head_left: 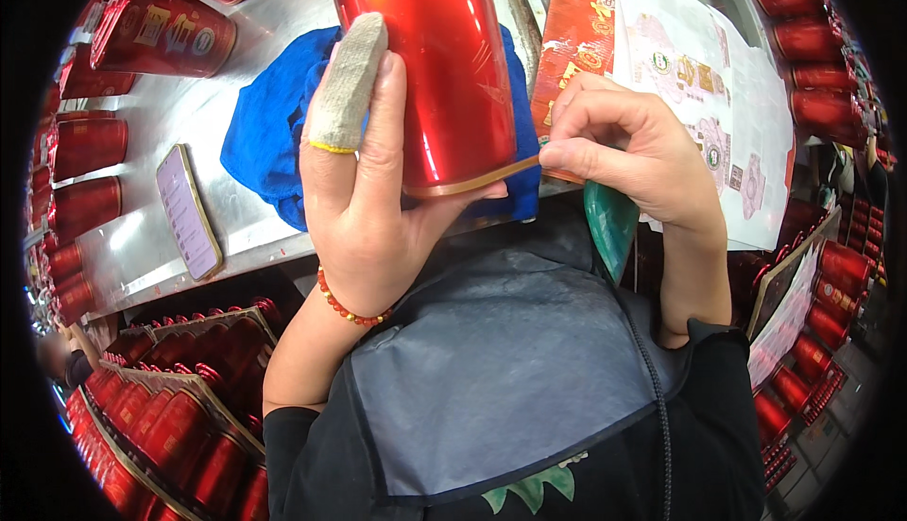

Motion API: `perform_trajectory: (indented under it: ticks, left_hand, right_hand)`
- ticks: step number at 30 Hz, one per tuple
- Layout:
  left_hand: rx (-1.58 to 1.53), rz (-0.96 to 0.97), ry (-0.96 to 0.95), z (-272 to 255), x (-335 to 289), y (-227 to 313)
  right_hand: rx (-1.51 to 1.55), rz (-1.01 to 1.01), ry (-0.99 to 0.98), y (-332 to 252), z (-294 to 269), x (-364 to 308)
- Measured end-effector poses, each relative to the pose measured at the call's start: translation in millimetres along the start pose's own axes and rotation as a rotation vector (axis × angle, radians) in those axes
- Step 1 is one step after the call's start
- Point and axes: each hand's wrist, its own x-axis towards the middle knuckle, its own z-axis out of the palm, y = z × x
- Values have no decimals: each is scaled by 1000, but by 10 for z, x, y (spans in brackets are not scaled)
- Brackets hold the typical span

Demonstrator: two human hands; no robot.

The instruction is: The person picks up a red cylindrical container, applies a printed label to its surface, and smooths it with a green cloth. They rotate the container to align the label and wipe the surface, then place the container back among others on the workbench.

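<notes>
A large shiny red canister [449,77] lies tilted over a crumpled blue cloth [265,143] on the metal table. My left hand [364,228] grips it from the left and under its near end. One left finger wears a grey knitted finger sleeve [350,91] with a yellow edge. Round the canister's near rim runs a thin brown strip [518,168], its end drawn out to the right. My right hand [642,143] pinches that end between thumb and fingers. Beneath my right wrist is a glossy green pointed piece [612,228]; I cannot tell its kind.
A phone [187,209] lies on the table [137,238] to the left. Printed red and white cardboard [751,96] lies at the right. Several red canisters [165,34] stand at the far left, with more along the right edge. Crates of red canisters [161,417] flank my grey apron [510,351].
</notes>
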Motion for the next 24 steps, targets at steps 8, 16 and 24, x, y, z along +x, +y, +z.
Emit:
perform_trajectory:
  ticks: [8,16,24]
  left_hand:
    - [-272,-125,-33,22,-174,-112]
    - [-91,181,-32,-264,-388,-43]
    - [20,415,83,65,-64,83]
  right_hand:
    - [-1,-1,-28,37,75,56]
    - [48,43,-39,72,101,88]
    - [48,-35,-27,143,103,83]
